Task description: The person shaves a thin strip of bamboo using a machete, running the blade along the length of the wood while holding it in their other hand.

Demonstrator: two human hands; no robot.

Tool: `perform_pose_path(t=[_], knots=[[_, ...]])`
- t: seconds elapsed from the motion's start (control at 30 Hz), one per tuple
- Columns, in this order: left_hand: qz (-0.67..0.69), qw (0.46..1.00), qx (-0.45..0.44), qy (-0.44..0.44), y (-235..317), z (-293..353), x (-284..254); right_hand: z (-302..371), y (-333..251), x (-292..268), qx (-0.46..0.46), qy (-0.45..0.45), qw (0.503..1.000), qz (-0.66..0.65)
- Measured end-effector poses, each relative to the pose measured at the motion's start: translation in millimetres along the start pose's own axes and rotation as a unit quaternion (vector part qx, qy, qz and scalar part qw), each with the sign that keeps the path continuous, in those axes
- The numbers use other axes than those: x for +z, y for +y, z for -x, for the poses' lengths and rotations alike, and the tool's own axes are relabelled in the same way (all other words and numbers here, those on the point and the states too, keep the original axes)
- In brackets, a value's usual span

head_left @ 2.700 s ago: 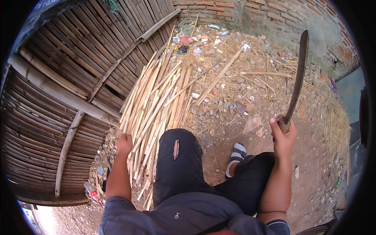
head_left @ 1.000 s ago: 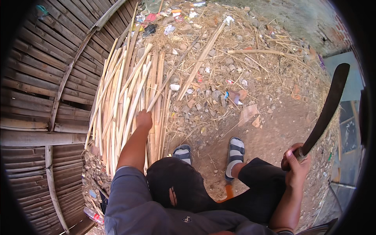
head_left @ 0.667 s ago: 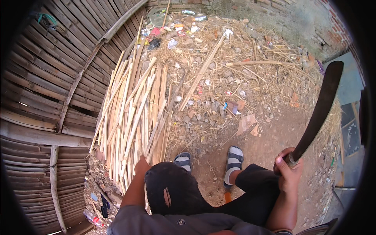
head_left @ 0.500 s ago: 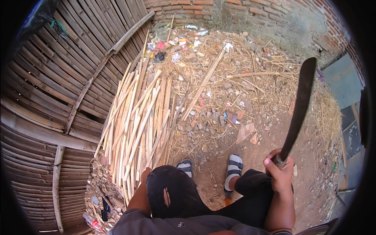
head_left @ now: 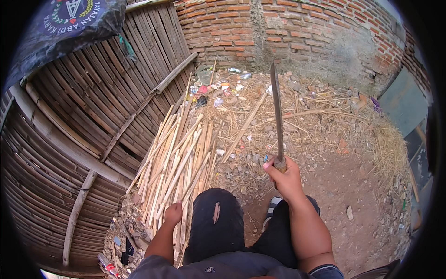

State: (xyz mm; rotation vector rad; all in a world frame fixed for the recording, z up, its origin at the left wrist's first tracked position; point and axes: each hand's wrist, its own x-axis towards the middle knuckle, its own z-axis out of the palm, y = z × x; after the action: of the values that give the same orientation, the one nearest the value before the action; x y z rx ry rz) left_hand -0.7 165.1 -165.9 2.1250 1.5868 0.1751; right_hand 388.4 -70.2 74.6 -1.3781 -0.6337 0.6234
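the right hand (head_left: 285, 176) is clamped on a machete (head_left: 278, 116) at two o'clock, its long axis nearly upright in view, tip toward twelve. the left hand (head_left: 173, 213) is curled over the six o'clock part of the pale strips (head_left: 168, 160); i cannot tell whether it grips one. the strips lie at eight o'clock, mostly running from seven to one. a brick wall (head_left: 223, 37) stands at twelve.

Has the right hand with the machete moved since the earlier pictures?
Yes: the right hand, gripping the machete, has moved left in the view, closer to the grey wall column than half a second ago.
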Motion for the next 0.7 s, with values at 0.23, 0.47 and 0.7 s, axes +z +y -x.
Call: perform_pose_path(t=[0.23,0.47,0.7], knots=[[0.187,0.972,0.101,0.101,23,144,-86,16,27,-39,-0.132,-0.065,0.949,0.277],[0.133,0.982,0.117,0.067,54,247,-98,41,25,-36,-0.226,-0.232,0.829,0.457],[0.076,0.991,0.103,-0.027,73,244,-105,31,17,-12,-0.236,-0.290,0.738,0.561]])
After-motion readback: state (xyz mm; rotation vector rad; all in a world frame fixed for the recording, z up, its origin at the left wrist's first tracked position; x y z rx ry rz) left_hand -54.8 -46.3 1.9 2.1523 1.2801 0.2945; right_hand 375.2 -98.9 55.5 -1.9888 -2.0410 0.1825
